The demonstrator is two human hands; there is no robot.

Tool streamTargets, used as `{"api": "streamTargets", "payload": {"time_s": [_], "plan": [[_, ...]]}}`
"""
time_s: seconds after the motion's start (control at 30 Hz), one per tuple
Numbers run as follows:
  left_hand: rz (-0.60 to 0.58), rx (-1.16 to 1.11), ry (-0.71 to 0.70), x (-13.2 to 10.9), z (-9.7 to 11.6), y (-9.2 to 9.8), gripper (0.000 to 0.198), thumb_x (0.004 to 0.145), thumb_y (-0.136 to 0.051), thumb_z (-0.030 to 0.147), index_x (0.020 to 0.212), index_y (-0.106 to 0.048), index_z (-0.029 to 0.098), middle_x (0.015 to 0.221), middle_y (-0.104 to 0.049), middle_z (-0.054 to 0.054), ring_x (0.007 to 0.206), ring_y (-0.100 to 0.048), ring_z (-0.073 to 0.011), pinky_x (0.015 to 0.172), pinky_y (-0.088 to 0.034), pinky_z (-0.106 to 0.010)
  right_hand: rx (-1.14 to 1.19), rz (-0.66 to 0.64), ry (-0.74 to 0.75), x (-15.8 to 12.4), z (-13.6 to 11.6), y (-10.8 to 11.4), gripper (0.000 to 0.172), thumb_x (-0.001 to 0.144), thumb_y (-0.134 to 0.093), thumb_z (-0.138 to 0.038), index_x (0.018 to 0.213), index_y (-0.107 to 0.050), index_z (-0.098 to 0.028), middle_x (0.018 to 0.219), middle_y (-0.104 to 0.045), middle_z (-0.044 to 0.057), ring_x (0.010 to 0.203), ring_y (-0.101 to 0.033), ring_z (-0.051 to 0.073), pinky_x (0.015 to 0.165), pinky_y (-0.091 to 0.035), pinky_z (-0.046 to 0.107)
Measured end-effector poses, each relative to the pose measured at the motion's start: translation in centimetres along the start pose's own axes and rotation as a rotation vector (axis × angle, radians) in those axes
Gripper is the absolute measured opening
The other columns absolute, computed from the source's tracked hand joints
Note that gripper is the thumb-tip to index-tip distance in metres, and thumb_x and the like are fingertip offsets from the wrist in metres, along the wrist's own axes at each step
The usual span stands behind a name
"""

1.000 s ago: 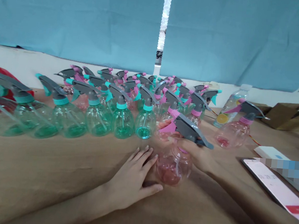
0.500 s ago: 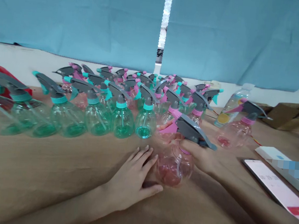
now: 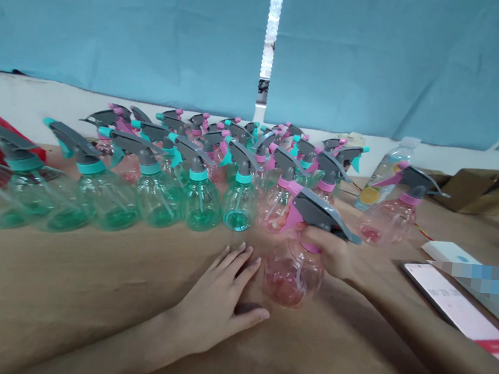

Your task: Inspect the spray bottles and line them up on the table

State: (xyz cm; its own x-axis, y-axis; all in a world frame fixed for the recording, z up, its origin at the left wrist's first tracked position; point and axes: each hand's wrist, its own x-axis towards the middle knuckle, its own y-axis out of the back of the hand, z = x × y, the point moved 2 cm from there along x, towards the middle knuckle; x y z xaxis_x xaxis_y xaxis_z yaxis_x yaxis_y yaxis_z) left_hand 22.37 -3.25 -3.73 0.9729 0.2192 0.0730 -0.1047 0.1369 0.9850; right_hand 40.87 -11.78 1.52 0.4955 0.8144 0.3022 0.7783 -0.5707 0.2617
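My right hand grips a pink spray bottle around its neck, just under the grey and pink trigger head; some fingers are hidden behind it. The bottle stands nearly upright, nozzle toward the left. My left hand lies flat on the table, fingers spread, just left of the bottle and holding nothing. Behind the hands runs a front row of green spray bottles with turquoise collars. A second pink spray bottle stands to the right of the held one.
More spray bottles crowd behind the front row. At right lie a phone and a white box. Farther back are a clear drink bottle and an open cardboard box. Something red sits at far left; blue cloth hangs behind.
The view has shifted slightly. My right hand still grips the pink spray bottle, its fingers at the trigger a little changed. My left hand stays flat on the table.
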Motion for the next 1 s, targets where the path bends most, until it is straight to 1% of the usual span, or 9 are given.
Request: {"api": "streamTargets", "payload": {"time_s": [0.1,0.23,0.37,0.53,0.7,0.8,0.9,1.0], "plan": [[-0.005,0.006,0.002,0.0,-0.1,0.0,0.076,0.088,-0.034,0.068,0.141,-0.034,0.014,0.149,-0.027,-0.012,0.136,-0.023,-0.0290,0.108,-0.025,-0.047,0.039,0.035,-0.020,0.0,-0.7,-0.1,0.015,0.066,-0.062,-0.033,0.057,-0.053,-0.024,0.060,-0.052,-0.003,0.058,-0.048,0.016,0.056,-0.042,0.030],[-0.008,0.012,0.005,0.0,0.0,0.0,0.076,0.088,-0.034,0.068,0.141,-0.035,0.014,0.149,-0.027,-0.013,0.137,-0.022,-0.0290,0.108,-0.025,-0.047,0.115,-0.023,-0.011,-0.1,-2.1,-0.6,0.012,0.065,-0.063,-0.035,0.063,-0.058,-0.024,0.070,-0.058,-0.001,0.067,-0.053,0.018,0.065,-0.045,0.032],[0.000,0.000,0.005,0.0,0.0,0.0,0.076,0.087,-0.035,0.069,0.140,-0.035,0.015,0.149,-0.027,-0.012,0.136,-0.023,-0.0284,0.108,-0.025,-0.046,0.043,0.020,0.035,-0.2,-3.0,-0.6,0.016,0.066,-0.065,-0.041,0.064,-0.060,-0.026,0.067,-0.057,0.000,0.067,-0.053,0.019,0.066,-0.044,0.034],[-0.008,-0.014,0.012,0.0,0.0,0.1,0.076,0.087,-0.036,0.068,0.140,-0.036,0.014,0.149,-0.027,-0.013,0.136,-0.023,-0.0289,0.108,-0.025,-0.047,-0.020,-0.009,0.029,-0.1,-3.0,-0.6,0.018,0.069,-0.065,-0.042,0.065,-0.059,-0.025,0.059,-0.052,-0.002,0.060,-0.051,0.018,0.060,-0.042,0.032],[-0.006,-0.009,0.015,0.1,0.0,0.1,0.073,0.087,-0.037,0.067,0.140,-0.037,0.015,0.149,-0.028,-0.011,0.136,-0.024,-0.0285,0.108,-0.025,-0.045,0.038,0.001,0.036,0.0,-3.0,-0.6,0.016,0.068,-0.065,-0.040,0.067,-0.058,-0.025,0.064,-0.054,-0.001,0.064,-0.052,0.018,0.065,-0.044,0.034],[-0.010,-0.003,0.011,0.1,0.0,0.1,0.073,0.088,-0.036,0.067,0.140,-0.037,0.015,0.149,-0.027,-0.012,0.136,-0.023,-0.0284,0.108,-0.025,-0.046,0.034,-0.013,0.010,0.0,-2.7,-0.5,0.015,0.067,-0.065,-0.038,0.068,-0.057,-0.025,0.060,-0.051,-0.002,0.065,-0.052,0.018,0.063,-0.044,0.033],[-0.010,-0.005,0.006,0.1,0.0,0.1,0.074,0.088,-0.036,0.066,0.140,-0.036,0.014,0.149,-0.026,-0.012,0.137,-0.023,-0.0285,0.108,-0.025,-0.046,0.035,-0.043,-0.006,0.0,-2.4,-0.6,0.021,0.070,-0.064,-0.041,0.063,-0.053,-0.024,0.057,-0.048,-0.003,0.062,-0.052,0.017,0.064,-0.044,0.033],[-0.005,-0.011,0.004,0.0,0.0,0.1,0.073,0.088,-0.036,0.066,0.140,-0.036,0.014,0.149,-0.026,-0.012,0.136,-0.023,-0.0290,0.107,-0.026,-0.047,0.038,-0.046,0.004,0.1,-2.6,-0.7,0.026,0.069,-0.066,-0.043,0.060,-0.051,-0.024,0.055,-0.046,-0.004,0.054,-0.047,0.015,0.060,-0.044,0.032]]}}
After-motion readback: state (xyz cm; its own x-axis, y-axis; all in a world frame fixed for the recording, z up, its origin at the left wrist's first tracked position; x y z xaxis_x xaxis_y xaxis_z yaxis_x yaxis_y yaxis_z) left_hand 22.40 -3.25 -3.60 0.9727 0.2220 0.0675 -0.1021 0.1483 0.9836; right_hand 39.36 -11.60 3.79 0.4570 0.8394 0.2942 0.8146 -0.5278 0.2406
